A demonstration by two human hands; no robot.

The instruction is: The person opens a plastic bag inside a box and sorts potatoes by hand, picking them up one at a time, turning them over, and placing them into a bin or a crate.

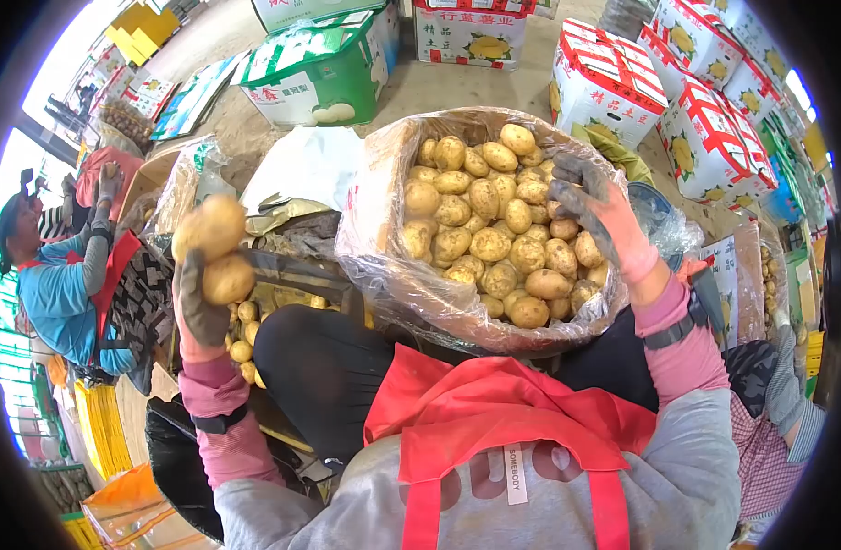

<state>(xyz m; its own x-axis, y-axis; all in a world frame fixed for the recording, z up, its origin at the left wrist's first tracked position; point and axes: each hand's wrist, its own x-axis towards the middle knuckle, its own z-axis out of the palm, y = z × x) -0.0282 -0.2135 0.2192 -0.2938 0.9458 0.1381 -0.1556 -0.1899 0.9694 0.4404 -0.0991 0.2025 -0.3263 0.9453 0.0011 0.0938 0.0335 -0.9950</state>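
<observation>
Our left hand (200, 307) is clamped on two potatoes (217, 247) lifted beside our knee, our right hand (596, 213) spreads its fingers over the bag (384, 229), nearly full, with boxes (613, 82) beyond.

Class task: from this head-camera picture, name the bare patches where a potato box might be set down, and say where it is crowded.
Bare floor shows between the green box, the red-and-white boxes and the potato sack. The sack is heaped full under the right hand. Around the left hand, holding two potatoes, bags and loose potatoes crowd.
</observation>
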